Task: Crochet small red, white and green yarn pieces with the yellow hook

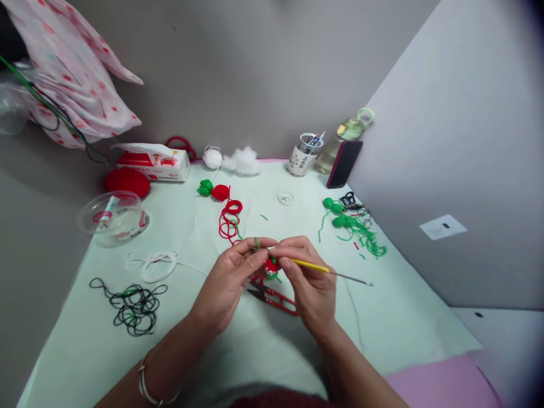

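Between my hands is a small red and green crochet piece [272,267] with white specks. My left hand [232,277] pinches it from the left, and a green yarn end rises past its fingertips. My right hand [310,286] grips a crochet hook [312,265] with a yellow handle; one metal end points out to the right, while the other end is hidden at the crochet piece. Below the piece, red-handled thread snips [278,300] lie on the table, partly covered by my hands. Red yarn [229,221] runs in loops from its ball towards my left hand.
Black yarn [136,309] and white yarn [159,266] lie tangled at left, near a plastic tub [123,221]. A tissue box [153,164], stuffing [243,161], a pen cup [304,156], a bottle [335,147] and a phone [345,164] line the back. Green yarn [357,226] lies right.
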A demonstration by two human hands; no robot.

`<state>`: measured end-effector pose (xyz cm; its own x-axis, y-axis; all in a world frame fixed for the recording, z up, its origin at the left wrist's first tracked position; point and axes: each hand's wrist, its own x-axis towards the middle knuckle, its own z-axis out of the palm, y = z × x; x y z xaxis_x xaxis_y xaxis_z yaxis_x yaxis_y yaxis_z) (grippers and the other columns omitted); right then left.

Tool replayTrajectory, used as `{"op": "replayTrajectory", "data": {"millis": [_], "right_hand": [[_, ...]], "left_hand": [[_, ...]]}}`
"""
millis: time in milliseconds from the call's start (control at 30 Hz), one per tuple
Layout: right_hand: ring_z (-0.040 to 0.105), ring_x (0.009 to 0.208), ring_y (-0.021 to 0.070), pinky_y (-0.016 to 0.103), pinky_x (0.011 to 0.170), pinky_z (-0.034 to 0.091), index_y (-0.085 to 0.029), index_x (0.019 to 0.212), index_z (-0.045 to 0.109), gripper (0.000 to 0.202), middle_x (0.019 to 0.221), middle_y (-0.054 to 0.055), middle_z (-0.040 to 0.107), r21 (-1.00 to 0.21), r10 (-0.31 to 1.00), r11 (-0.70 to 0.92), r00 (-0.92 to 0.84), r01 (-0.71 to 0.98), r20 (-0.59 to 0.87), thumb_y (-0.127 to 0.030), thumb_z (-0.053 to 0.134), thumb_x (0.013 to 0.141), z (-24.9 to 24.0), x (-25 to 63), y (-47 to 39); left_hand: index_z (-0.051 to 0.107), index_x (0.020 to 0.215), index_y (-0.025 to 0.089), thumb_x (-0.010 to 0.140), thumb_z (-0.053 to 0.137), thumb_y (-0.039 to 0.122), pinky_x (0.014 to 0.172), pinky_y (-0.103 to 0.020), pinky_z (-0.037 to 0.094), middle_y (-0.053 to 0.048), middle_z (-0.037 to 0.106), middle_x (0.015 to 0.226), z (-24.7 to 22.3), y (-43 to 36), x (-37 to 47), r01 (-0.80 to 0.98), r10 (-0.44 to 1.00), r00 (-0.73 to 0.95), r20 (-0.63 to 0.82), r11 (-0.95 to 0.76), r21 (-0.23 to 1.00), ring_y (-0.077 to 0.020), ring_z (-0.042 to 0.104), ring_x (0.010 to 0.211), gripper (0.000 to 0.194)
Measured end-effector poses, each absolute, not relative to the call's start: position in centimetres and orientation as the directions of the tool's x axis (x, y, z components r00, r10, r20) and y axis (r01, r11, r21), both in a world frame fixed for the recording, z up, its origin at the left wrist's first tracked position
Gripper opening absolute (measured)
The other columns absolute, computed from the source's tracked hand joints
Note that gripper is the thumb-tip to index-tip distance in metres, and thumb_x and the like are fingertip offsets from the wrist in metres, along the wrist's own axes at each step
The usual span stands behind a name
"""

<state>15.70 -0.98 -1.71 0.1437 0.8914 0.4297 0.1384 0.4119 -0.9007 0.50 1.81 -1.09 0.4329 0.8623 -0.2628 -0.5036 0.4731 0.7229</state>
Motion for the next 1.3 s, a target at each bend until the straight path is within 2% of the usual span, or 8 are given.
{"op": "replayTrajectory", "data": {"millis": [233,333,500,733,900,1033,1133,1300], "right_hand": [[0.067,0.085,0.0177,0.031,0.076,0.053,-0.026,0.123,0.069,0.020,0.099,0.004,0.071,-0.816,0.929,0.362,-0.246,0.450,0.276,-0.026,0.067,0.102,-0.4,17.5,-2.0],[0.066,0.085,0.0212,0.033,0.072,0.050,-0.020,0.117,0.066,0.020,0.102,0.007,0.071,-0.530,0.877,0.415,-0.481,0.740,0.014,-0.030,0.070,0.101,-1.0,18.0,-2.8],[0.068,0.093,0.0259,0.033,0.070,0.048,-0.018,0.109,0.065,0.021,0.106,0.008,0.071,-0.203,0.881,0.383,-0.422,0.901,-0.215,-0.020,0.078,0.093,-4.3,18.0,-4.1],[0.065,0.085,0.0238,0.033,0.067,0.046,-0.017,0.100,0.063,0.009,0.093,0.008,0.068,-0.183,0.901,0.408,-0.427,0.894,-0.078,-0.010,0.057,0.103,-6.2,18.9,-4.6],[0.060,0.070,0.0184,0.031,0.062,0.042,-0.019,0.093,0.061,0.023,0.087,0.004,0.066,-0.251,0.907,0.380,-0.411,0.890,-0.087,-0.006,0.046,0.104,-5.0,20.4,-4.4],[0.064,0.077,0.0151,0.028,0.071,0.048,-0.022,0.105,0.064,0.025,0.095,0.002,0.069,-0.638,0.929,0.225,-0.360,0.736,-0.088,-0.020,0.040,0.112,-2.3,21.3,-4.0],[0.067,0.082,0.0158,0.028,0.074,0.050,-0.024,0.110,0.067,0.029,0.097,0.003,0.072,-0.759,0.943,0.208,-0.333,0.617,-0.013,-0.035,0.040,0.114,-1.1,20.6,-3.4],[0.063,0.071,0.0168,0.028,0.060,0.038,-0.020,0.112,0.067,0.027,0.092,0.006,0.071,-0.311,0.896,0.443,-0.425,0.841,0.126,-0.046,0.061,0.105,-2.1,17.1,-1.9]], "left_hand": [[0.082,0.095,0.016,0.073,0.095,0.021,0.067,-0.016,0.057,0.000,0.072,0.079,0.9,2.9,-2.0,-0.643,0.909,0.309,-0.279,0.416,0.643,-0.0091,0.065,0.069,0.026],[0.081,0.090,0.013,0.065,0.097,0.017,0.065,-0.015,0.059,0.002,0.067,0.071,2.2,3.5,-3.4,-0.673,0.931,0.276,-0.238,0.363,0.644,-0.0094,0.064,0.067,0.030],[0.077,0.093,0.009,0.079,0.085,0.010,0.058,-0.015,0.058,0.001,0.064,0.072,1.7,3.8,-3.1,-0.681,0.918,0.288,-0.271,0.396,0.616,-0.0080,0.062,0.062,0.017],[0.069,0.099,0.011,0.101,0.052,0.005,0.031,-0.011,0.030,0.006,0.050,0.068,0.7,2.9,-3.0,-0.673,0.813,0.359,-0.458,0.565,0.477,-0.0009,0.037,0.037,0.018],[0.068,0.094,0.010,0.099,0.049,0.001,0.034,-0.011,0.036,0.005,0.049,0.068,-0.9,1.2,-5.0,-0.667,0.794,0.392,-0.465,0.594,0.451,-0.0014,0.042,0.038,0.022],[0.069,0.091,0.009,0.096,0.053,0.001,0.035,-0.013,0.041,0.005,0.048,0.067,-2.1,0.4,-6.3,-0.675,0.800,0.380,-0.464,0.583,0.452,-0.0017,0.044,0.037,0.019],[0.070,0.088,0.009,0.095,0.053,-0.001,0.035,-0.014,0.043,0.005,0.048,0.066,-2.1,0.2,-6.6,-0.695,0.819,0.348,-0.456,0.552,0.461,-0.0019,0.045,0.036,0.020],[0.071,0.088,0.009,0.096,0.053,-0.001,0.036,-0.014,0.044,0.005,0.049,0.066,-1.4,-0.1,-6.4,-0.690,0.826,0.343,-0.448,0.545,0.476,-0.0020,0.046,0.036,0.023]]}}
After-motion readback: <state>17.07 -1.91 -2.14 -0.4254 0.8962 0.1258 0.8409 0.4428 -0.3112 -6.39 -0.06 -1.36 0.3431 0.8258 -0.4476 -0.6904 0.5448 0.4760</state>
